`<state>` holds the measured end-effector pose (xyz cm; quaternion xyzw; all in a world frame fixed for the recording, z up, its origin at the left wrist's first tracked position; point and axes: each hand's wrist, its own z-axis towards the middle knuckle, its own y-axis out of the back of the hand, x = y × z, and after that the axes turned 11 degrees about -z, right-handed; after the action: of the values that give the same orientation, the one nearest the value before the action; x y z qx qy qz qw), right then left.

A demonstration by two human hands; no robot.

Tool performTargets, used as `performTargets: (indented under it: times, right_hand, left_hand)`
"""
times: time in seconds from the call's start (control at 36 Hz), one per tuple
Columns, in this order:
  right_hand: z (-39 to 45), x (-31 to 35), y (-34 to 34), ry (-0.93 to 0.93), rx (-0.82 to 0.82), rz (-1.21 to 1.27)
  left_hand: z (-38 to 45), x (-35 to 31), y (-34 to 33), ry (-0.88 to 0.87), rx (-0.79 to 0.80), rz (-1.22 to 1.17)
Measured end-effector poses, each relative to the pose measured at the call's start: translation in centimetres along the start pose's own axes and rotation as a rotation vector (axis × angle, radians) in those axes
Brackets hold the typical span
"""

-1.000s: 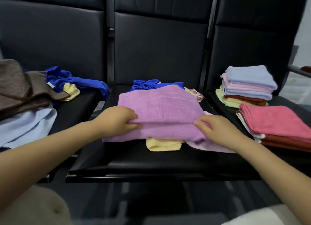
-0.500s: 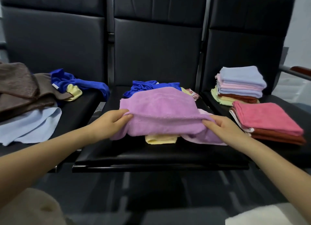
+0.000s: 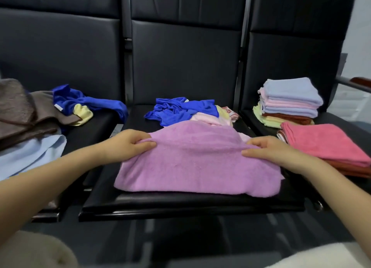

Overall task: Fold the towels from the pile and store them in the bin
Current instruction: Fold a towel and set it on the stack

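A purple towel (image 3: 198, 167) lies spread over the front of the middle black seat (image 3: 190, 204). My left hand (image 3: 128, 145) pinches its fold at the left side. My right hand (image 3: 269, 150) pinches the same fold at the right. Behind the purple towel sits a loose pile: a blue towel (image 3: 180, 110), a pink one (image 3: 208, 119) and a pale yellow one. No bin is in view.
On the right seat stand a stack of folded pastel towels (image 3: 289, 101) and a folded red-pink stack (image 3: 325, 143). The left seat holds brown towels (image 3: 22, 113), a light blue towel (image 3: 30, 155), and a blue towel (image 3: 86, 103) with a yellow one.
Both hands pulled the purple towel's upper layer toward me, so it now covers the seat's front and hides the yellow towel. The pile behind it is uncovered.
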<state>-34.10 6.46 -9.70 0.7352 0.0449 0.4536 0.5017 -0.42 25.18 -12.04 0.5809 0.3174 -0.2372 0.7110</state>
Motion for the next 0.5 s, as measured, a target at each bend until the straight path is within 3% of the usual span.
performTargets:
  times: [0.11, 0.25, 0.36, 0.5]
  right_hand:
    - [1.8, -0.2, 1.2, -0.002, -0.074, 0.135]
    - [4.7, -0.2, 1.2, 0.007, -0.298, 0.297]
    - [7.6, 0.1, 0.4, -0.007, -0.485, 0.265]
    - [11.0, -0.3, -1.2, -0.035, -0.597, 0.144]
  left_hand:
    - [1.7, -0.2, 2.3, 0.020, 0.000, 0.103]
    - [3.8, 0.7, 3.2, 0.048, -0.106, 0.115]
    - [5.9, 2.0, 2.6, 0.081, -0.200, 0.227]
    - [8.6, 3.6, 1.4, 0.150, -0.320, 0.341]
